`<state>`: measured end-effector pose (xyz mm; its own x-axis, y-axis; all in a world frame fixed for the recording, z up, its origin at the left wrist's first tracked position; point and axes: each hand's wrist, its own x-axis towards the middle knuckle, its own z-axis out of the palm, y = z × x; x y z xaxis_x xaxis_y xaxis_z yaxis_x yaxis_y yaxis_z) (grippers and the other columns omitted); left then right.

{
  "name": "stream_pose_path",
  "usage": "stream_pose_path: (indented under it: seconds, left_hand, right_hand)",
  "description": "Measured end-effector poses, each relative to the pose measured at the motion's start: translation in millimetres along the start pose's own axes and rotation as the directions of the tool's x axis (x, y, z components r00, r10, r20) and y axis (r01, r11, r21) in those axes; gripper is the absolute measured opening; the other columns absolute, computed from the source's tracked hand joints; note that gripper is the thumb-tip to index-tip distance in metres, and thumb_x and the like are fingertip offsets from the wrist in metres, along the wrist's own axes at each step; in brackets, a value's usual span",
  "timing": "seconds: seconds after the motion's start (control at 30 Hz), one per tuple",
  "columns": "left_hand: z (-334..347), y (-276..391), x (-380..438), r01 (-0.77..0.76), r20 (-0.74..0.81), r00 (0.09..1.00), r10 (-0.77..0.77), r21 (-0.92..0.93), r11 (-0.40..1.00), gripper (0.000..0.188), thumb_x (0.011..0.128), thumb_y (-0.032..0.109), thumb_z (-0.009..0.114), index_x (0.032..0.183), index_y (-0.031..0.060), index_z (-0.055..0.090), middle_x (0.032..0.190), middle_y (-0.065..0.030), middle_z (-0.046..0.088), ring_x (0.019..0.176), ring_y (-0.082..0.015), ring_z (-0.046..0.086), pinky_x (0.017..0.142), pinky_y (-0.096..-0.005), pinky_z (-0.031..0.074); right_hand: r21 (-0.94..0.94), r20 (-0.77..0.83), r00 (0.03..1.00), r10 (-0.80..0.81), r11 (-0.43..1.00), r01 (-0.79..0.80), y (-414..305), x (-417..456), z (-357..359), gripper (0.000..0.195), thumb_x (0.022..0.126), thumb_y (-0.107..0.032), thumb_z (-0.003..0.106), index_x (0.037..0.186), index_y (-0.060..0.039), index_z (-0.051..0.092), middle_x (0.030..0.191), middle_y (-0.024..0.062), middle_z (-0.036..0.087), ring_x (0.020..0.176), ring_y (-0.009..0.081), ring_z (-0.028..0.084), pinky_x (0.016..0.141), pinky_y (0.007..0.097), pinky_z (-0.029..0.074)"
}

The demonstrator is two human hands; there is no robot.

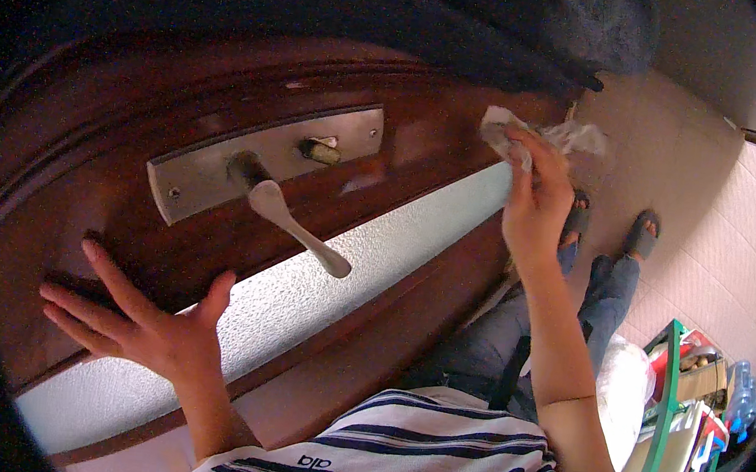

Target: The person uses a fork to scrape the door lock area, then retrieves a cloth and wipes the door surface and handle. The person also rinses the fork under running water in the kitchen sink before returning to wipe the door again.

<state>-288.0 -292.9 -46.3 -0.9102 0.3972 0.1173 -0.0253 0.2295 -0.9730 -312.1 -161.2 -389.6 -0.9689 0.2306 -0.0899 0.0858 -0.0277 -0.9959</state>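
Observation:
A dark reddish-brown wooden door (455, 125) fills the left and middle of the view. On it sits a long metal backplate (203, 187) with a lever handle (297, 229) and a lock knob or key (320, 150). My left hand (147, 334) has its fingers spread against the door, left of the handle; it holds nothing. Between the fingers of my right hand (540, 196) is a crumpled white tissue or thin cloth (498, 128), at the door surface beyond the lock end of the plate. A rough white strip (376, 256) runs below the handle; its material is unclear.
My sandalled feet (641, 235) stand on a tiled floor (711, 204). At the lower right, a green-framed rack (658, 422) holds boxes and packages. Clear plastic bottles (741, 396) and a white plastic bag (624, 392) are beside it. A dark blurred shape (370, 19) covers the top.

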Motion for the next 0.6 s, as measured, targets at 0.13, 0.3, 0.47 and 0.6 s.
stream_pose_path:
  seconds: [0.13,0.3,0.47,0.6]
  left_hand:
    - [-1.6,0.9,5.3,-0.012,0.007,1.000,0.012,0.012,1.000,0.112,0.067,0.093,0.044,0.147,0.0152,0.044,0.155,-0.0300,0.021,0.140,-0.0507,0.023,0.109,-0.0635,0.027]
    - [1.8,6.9,5.8,-0.007,0.032,0.999,0.005,0.059,0.998,0.115,0.067,0.096,0.038,0.146,0.0124,0.046,0.154,-0.0313,0.023,0.139,-0.0511,0.024,0.108,-0.0632,0.028]
    - [3.0,0.8,1.5,-0.035,0.001,0.999,0.035,0.067,0.997,0.115,0.068,0.096,0.034,0.148,0.0138,0.043,0.154,-0.0300,0.024,0.140,-0.0490,0.025,0.109,-0.0614,0.026]
    - [2.6,5.2,6.9,-0.044,-0.027,0.999,0.046,0.055,0.997,0.114,0.069,0.095,0.034,0.148,0.0139,0.043,0.154,-0.0300,0.026,0.140,-0.0486,0.026,0.110,-0.0608,0.026]
  right_hand:
    - [0.402,0.060,0.996,-0.071,0.915,0.041,-62.6,-0.5,15.2,0.031,0.086,-0.004,0.062,0.116,-0.0107,0.070,0.117,0.0123,0.059,0.105,0.0275,0.058,0.093,0.0362,0.047]
    - [0.593,0.207,0.919,-0.335,0.790,0.154,-93.2,5.5,54.2,0.043,0.089,0.001,0.053,0.132,-0.0040,0.058,0.143,0.0188,0.048,0.120,0.0286,0.054,0.103,0.0392,0.040]
    - [0.380,0.147,0.886,-0.440,0.852,0.360,-30.7,2.0,72.6,0.060,0.076,0.008,0.053,0.135,-0.0043,0.054,0.145,0.0190,0.047,0.125,0.0365,0.051,0.103,0.0437,0.039]
    - [0.142,0.038,0.962,-0.270,0.954,0.262,61.7,3.2,80.6,0.059,0.075,0.011,0.055,0.130,-0.0122,0.057,0.141,0.0139,0.053,0.111,0.0362,0.057,0.098,0.0432,0.044]
